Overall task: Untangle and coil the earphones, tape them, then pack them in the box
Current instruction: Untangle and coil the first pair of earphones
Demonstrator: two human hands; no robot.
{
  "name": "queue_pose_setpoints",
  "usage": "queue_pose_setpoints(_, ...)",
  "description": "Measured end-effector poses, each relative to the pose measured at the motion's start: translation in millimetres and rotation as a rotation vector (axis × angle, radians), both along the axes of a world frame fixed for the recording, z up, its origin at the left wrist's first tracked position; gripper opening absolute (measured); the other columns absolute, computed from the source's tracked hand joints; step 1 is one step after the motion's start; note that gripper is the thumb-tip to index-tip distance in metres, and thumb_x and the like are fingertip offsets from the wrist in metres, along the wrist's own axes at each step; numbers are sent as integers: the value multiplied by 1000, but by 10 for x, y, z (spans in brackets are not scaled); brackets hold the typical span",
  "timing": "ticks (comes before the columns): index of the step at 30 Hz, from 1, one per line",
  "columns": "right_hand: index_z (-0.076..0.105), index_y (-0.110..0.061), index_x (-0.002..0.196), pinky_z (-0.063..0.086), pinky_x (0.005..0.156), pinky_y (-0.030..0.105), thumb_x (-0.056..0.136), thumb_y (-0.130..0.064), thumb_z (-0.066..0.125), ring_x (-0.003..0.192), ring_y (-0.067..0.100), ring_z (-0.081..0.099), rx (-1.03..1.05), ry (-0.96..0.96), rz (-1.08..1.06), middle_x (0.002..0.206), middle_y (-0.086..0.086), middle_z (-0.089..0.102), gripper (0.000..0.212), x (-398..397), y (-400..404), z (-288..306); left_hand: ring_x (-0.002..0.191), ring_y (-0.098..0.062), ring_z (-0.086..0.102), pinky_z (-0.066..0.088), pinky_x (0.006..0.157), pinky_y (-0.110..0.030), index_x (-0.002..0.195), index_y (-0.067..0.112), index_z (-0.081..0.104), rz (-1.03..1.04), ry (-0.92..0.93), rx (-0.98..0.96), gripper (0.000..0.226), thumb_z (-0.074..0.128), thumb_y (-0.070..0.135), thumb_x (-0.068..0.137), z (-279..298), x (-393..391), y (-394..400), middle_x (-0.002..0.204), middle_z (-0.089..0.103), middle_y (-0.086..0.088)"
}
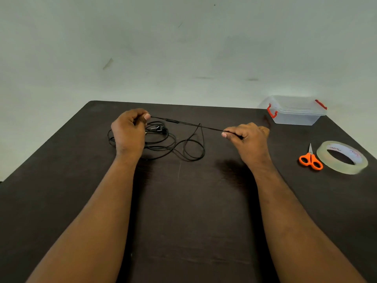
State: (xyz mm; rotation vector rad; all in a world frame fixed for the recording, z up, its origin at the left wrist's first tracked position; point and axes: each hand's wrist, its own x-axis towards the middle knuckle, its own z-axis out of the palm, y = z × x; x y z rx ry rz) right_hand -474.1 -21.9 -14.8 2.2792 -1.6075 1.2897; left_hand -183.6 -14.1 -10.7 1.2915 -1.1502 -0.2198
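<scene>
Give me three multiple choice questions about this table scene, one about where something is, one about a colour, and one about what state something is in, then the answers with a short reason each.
1. Where do the scissors lie?
A. Just left of the tape roll
B. Inside the plastic box
C. Under the left hand

2. What colour are the box's latches?
A. Blue
B. Red
C. Black

3. What state is the earphone cable in?
A. Coiled and taped
B. Packed in the box
C. One stretch pulled taut between both hands, the rest in loose loops on the table

Answers:
1. A: the orange handles sit on the table beside the roll's left edge.
2. B: a red latch shows at each end of the clear box.
3. C: the left hand and right hand each pinch the cable, and tangled loops lie below it.
</scene>
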Motion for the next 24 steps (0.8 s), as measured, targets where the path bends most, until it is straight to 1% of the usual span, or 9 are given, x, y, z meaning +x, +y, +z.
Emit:
queue_pose_setpoints(2,76,-30,84,26,82,39,82,-35,72,82,14,59,0,-18,-14,73,-11,70,7,10,-6,-2,72,-6,66,55,64,-19,94,15,72,6,-42,48,9,66,16,89,-22,-17,-19,84,68,6)
queue_pose_setpoints(5,77,-30,81,22,80,34,80,-36,73,81,12,57,5,-18,12,69,-13,67,6,121,18,-14,107,-19,64,58,79,-44,125,17,61,-105,-200,168,34,61,12,91,-18,-308,-27,144,46,-1)
queue_pose_setpoints(7,76,-30,79,23,80,35,79,-36,74,81,12,56,-2,10,35,68,-14,66,6,202,45,-14,96,-12,68,60,66,-38,133,23,54,-328,-248,136,43,61,14,92,-15,-625,58,152,34,7)
queue_pose_setpoints(10,77,-29,81,33,81,43,79,-33,74,80,16,57,-13,23,73,70,-13,67,5,238,71,7,50,-14,63,47,39,-21,130,32,57,-566,-192,224,43,67,24,89,-69,-880,140,134,52,16)
queue_pose_setpoints(12,78,-24,83,42,78,48,77,-28,76,81,21,59,-15,-1,117,76,-8,70,7,205,57,16,55,-19,63,49,43,-25,112,29,70,-550,-256,272,27,71,27,86,-81,-859,128,101,71,9)
queue_pose_setpoints(14,79,-19,86,45,77,42,76,-26,78,86,24,57,-11,-25,133,85,-3,68,12,187,48,15,62,-12,63,52,56,-30,91,30,75,-512,-365,255,8,72,31,84,-64,-777,92,75,71,9)
queue_pose_setpoints(17,79,-15,87,36,77,14,75,-21,79,88,22,52,-36,-59,137,90,0,63,14,184,39,1,72,2,60,46,67,-23,87,31,74,-603,-409,247,15,71,44,80,-54,-707,70,79,68,16)
queue_pose_setpoints(19,79,-14,86,33,78,10,73,-19,80,92,22,51,-49,-56,125,94,2,64,13,186,38,-7,70,3,55,40,68,-25,79,31,71,-607,-505,247,18,73,48,77,-63,-722,78,75,64,18)
queue_pose_setpoints(24,79,-17,83,45,86,36,70,-22,82,105,26,50,-38,-72,39,108,1,65,14,90,8,1,75,-3,57,34,89,-44,60,45,56,-470,-516,213,27,73,40,81,-67,-702,65,72,62,20)
